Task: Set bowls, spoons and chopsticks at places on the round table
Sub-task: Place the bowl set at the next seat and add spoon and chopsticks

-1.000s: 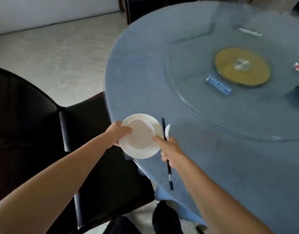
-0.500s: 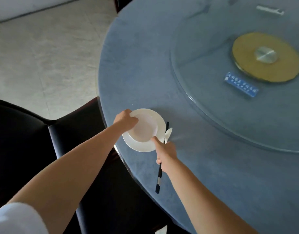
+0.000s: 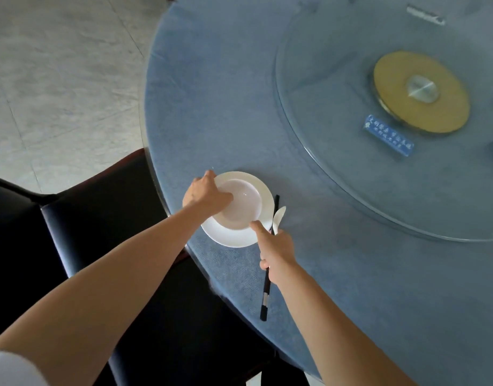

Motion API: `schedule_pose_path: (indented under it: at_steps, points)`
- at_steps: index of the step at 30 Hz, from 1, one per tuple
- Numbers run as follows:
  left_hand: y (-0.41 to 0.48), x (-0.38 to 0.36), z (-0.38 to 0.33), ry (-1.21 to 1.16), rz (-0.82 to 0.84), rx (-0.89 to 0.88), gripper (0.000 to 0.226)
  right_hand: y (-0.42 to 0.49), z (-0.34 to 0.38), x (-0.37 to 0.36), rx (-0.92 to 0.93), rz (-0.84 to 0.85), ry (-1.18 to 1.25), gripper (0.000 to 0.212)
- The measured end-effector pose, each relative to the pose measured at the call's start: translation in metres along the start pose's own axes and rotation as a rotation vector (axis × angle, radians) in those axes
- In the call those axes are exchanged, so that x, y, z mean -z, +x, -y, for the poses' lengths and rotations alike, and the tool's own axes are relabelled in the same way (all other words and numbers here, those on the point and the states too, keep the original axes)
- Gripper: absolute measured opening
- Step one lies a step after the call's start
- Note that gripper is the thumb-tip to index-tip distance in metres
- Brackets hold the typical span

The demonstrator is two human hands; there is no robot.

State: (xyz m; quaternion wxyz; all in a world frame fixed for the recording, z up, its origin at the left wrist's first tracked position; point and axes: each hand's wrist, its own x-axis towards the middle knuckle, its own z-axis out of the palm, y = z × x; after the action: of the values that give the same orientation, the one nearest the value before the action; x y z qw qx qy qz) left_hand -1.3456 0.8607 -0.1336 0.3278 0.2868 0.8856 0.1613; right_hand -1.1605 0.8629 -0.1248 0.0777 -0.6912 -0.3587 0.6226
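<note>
Porcelain bowl looks slick and chippy, so I'd go gentle: left hand grips its rim, right hand is curled round the chopsticks and spoon.

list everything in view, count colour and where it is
table: 1, blue cloth, fills the right
turntable: 1, clear glass, on the table
disc: 1, gold, at the turntable's middle
card: 1, blue, white writing, beside the disc
white item: 1, far side of the turntable, too blurred to name
plate: 1, white, near the table's edge
bowl: 1, white, on the plate
chopsticks: 1 pair it seems, black, right of the plate
spoon: 1, white, right of the chopsticks
chair: at least 1, black, lower left
floor: grey, upper left
sleeve: 1, white, bottom-left corner
left hand: grips the bowl's left rim
right hand: holds chopsticks and spoon, forefinger out to the bowl
</note>
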Motion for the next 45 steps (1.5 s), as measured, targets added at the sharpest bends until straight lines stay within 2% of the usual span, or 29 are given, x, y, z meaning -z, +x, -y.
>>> schedule_pose_path:
  at_steps: [7, 11, 13, 14, 16, 17, 20, 21, 24, 27, 33, 37, 41, 45]
  points:
    - [-0.012, -0.004, -0.01, 0.082, -0.012, 0.034, 0.057, -0.008, 0.001, 0.011, 0.052, -0.052, -0.064, 0.047]
    - [-0.017, 0.001, -0.022, 0.216, 0.01, 0.108, 0.072, -0.013, -0.002, 0.026, 0.321, -0.193, -0.301, 0.044]
    - [-0.027, 0.011, -0.03, 0.244, -0.093, 0.106, 0.077, -0.019, 0.0, 0.031, 0.443, -0.178, -0.311, 0.035]
    - [-0.035, 0.015, -0.034, 0.173, -0.191, 0.054, 0.071, -0.022, 0.002, 0.032, 0.492, -0.158, -0.316, 0.028]
    - [-0.058, 0.019, -0.039, -0.126, -0.31, -0.122, 0.039, -0.029, 0.006, 0.029, 0.572, -0.103, -0.345, 0.025]
    - [-0.073, 0.018, -0.041, -0.258, -0.258, -0.174, 0.026, -0.032, 0.009, 0.027, 0.595, -0.071, -0.357, 0.025]
    - [-0.117, 0.004, -0.046, -0.468, 0.037, -0.118, 0.041, -0.042, 0.018, 0.019, 0.633, -0.013, -0.353, 0.03]
    - [-0.125, 0.0, -0.047, -0.506, 0.075, -0.079, 0.04, -0.045, 0.019, 0.018, 0.644, -0.001, -0.349, 0.029]
    - [-0.131, -0.005, -0.046, -0.609, 0.075, 0.024, 0.021, -0.047, 0.026, 0.02, 0.616, 0.053, -0.383, 0.027]
    - [-0.127, 0.0, -0.041, -0.858, 0.15, 0.167, 0.017, -0.046, 0.028, 0.029, 0.537, 0.138, -0.389, 0.022]
    - [-0.115, 0.003, -0.032, -1.122, 0.136, 0.361, 0.021, -0.042, 0.018, 0.042, 0.31, 0.366, -0.077, 0.022]
    - [-0.111, -0.004, -0.025, -1.158, 0.149, 0.436, 0.014, -0.031, 0.023, 0.044, 0.239, 0.358, 0.086, 0.018]
    - [-0.107, -0.005, -0.019, -1.211, 0.169, 0.457, 0.014, -0.028, 0.028, 0.038, 0.28, 0.323, -0.004, 0.016]
    - [-0.111, -0.007, -0.022, -1.108, 0.226, 0.412, 0.016, -0.035, 0.021, 0.021, 0.278, 0.33, -0.054, 0.015]
